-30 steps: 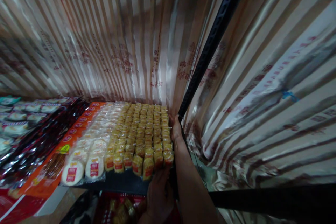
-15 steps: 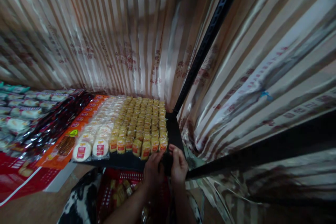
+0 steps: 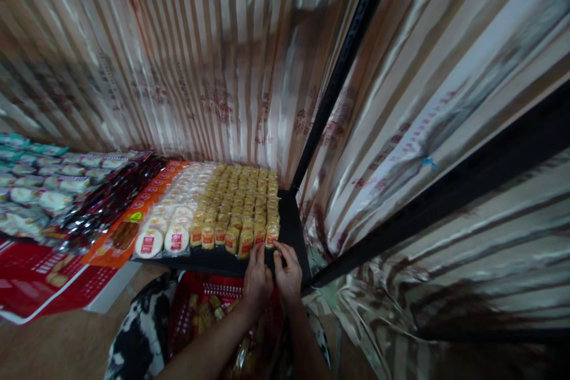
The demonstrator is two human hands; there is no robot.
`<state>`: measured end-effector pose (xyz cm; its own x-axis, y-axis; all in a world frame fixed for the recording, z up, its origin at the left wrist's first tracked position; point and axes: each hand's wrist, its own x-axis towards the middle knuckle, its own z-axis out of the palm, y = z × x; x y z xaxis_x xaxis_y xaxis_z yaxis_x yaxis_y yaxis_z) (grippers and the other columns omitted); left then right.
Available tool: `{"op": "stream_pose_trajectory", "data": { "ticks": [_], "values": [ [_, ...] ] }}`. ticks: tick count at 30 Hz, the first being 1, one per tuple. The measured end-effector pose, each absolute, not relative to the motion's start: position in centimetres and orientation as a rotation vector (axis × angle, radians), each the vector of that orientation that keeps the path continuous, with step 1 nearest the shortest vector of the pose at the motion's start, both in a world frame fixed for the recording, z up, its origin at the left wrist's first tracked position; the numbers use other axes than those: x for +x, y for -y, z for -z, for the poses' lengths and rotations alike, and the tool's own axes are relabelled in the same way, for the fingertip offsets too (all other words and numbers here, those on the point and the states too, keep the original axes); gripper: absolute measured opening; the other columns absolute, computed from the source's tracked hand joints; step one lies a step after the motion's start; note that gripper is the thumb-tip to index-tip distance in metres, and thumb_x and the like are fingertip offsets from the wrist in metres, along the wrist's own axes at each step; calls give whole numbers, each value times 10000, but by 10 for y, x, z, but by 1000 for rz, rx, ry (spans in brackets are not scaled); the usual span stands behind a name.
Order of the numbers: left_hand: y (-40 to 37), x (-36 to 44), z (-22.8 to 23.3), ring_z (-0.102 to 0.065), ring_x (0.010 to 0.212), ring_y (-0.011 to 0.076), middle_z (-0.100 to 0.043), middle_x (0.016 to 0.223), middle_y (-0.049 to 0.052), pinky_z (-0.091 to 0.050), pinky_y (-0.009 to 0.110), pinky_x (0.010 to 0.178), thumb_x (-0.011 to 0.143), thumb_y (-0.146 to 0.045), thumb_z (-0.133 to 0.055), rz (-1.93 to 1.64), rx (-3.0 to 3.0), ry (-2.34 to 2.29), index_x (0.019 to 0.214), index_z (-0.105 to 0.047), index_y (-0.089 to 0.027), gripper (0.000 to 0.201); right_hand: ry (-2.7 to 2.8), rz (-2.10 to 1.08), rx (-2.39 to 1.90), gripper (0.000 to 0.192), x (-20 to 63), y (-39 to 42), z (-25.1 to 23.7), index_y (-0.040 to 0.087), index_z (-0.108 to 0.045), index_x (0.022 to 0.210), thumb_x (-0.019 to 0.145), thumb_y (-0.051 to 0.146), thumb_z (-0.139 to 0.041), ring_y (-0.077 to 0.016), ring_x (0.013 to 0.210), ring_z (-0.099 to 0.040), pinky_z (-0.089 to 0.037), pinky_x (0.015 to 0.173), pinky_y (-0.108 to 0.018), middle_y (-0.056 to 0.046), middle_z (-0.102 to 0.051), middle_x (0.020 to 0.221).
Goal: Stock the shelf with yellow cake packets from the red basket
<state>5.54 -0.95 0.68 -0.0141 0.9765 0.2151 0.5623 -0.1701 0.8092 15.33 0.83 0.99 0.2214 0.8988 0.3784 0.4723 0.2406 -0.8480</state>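
Observation:
Rows of small yellow wrapped cakes [image 3: 238, 208] stand on a black shelf [image 3: 291, 225], each front one with a red label. My left hand [image 3: 258, 282] is at the front edge, its fingers held together against a wrapped cake near the right end. Beside it my right hand [image 3: 288, 273] curls its thumb and fingers at the last row's front wrapped cake [image 3: 272, 238]. The fingertips of both hands are partly hidden. Below my forearms a red basket [image 3: 180, 314] contains more wrapped yellow cakes [image 3: 205, 316].
Left of the cakes lie round white packaged cakes [image 3: 177, 238], an orange packet [image 3: 120, 243], dark shiny packets [image 3: 107, 196] and several white packets [image 3: 56, 202]. A black post [image 3: 332, 113] rises at the shelf's back corner. Striped sheeting [image 3: 214, 71] hangs behind and to the right.
Both hands have moved up and forward, from just before the shelf edge to the front cakes of the right-hand rows. The view has shifted slightly.

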Motion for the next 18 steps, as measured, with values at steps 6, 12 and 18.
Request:
{"op": "stream_pose_trajectory", "data": {
  "ticks": [6, 12, 18],
  "values": [
    [29, 42, -12, -516, 1136, 197, -528, 1198, 144, -442, 339, 997, 718, -28, -367, -1082, 1798, -1671, 1214, -519, -90, 523, 1460, -443, -1430, 313, 155, -8, -7, 209, -681, 1029, 852, 305, -442, -181, 960, -596, -476, 849, -307, -82, -635, 1011],
    [35, 19, -13, -469, 1186, 202, -516, 1237, 118, -417, 361, 1023, 774, -45, -379, -1120, 1827, -1867, 1286, -471, -148, 531, 1509, -374, -1413, 315, 152, -6, -9, 216, -676, 1041, 851, 271, -431, -172, 939, -602, -472, 824, -289, -69, -647, 982],
    [24, 18, -21, -479, 1182, 199, -506, 1243, 122, -429, 328, 1006, 799, -70, -376, -1072, 1818, -1873, 1311, -447, -156, 524, 1520, -388, -1417, 318, 152, -6, -13, 199, -672, 1026, 841, 268, -424, -173, 930, -608, -473, 830, -297, -74, -653, 986]
  ]
}}
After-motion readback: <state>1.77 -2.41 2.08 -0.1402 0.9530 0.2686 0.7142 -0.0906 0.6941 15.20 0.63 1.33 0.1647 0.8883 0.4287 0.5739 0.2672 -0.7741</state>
